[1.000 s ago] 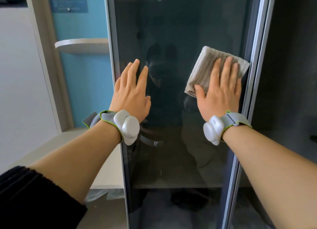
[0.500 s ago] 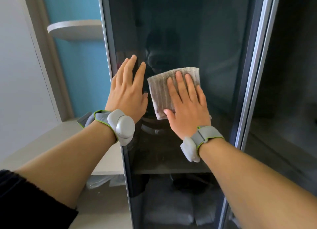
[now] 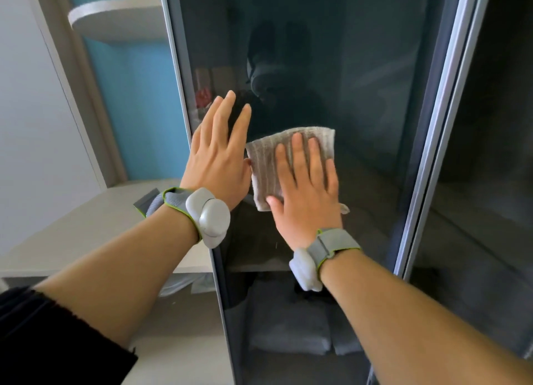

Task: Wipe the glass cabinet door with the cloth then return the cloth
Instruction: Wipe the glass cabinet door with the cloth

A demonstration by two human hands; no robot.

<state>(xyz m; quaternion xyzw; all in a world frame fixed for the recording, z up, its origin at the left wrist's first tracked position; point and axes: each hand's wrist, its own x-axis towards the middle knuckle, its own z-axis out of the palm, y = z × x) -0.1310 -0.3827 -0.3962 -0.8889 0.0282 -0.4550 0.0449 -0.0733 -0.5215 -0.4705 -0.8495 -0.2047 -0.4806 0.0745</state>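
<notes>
A tall dark glass cabinet door [image 3: 360, 67] with a grey metal frame fills the middle of the view. My right hand [image 3: 305, 188] lies flat on a folded beige ribbed cloth [image 3: 264, 165] and presses it against the glass near the door's left side. My left hand [image 3: 220, 156] rests flat on the glass by the door's left frame edge, fingers spread, right beside the cloth. Both wrists carry grey bands with white modules.
A pale counter [image 3: 86, 226] sits low on the left, with a white rounded shelf [image 3: 115, 18] on a blue wall above it. A second dark panel [image 3: 490, 153] stands to the right of the frame. Folded grey towels [image 3: 288, 327] show behind the glass.
My right hand has slid the cloth from the door's upper right edge leftward and down, until it lies beside my left hand. My left hand has stayed on the glass.
</notes>
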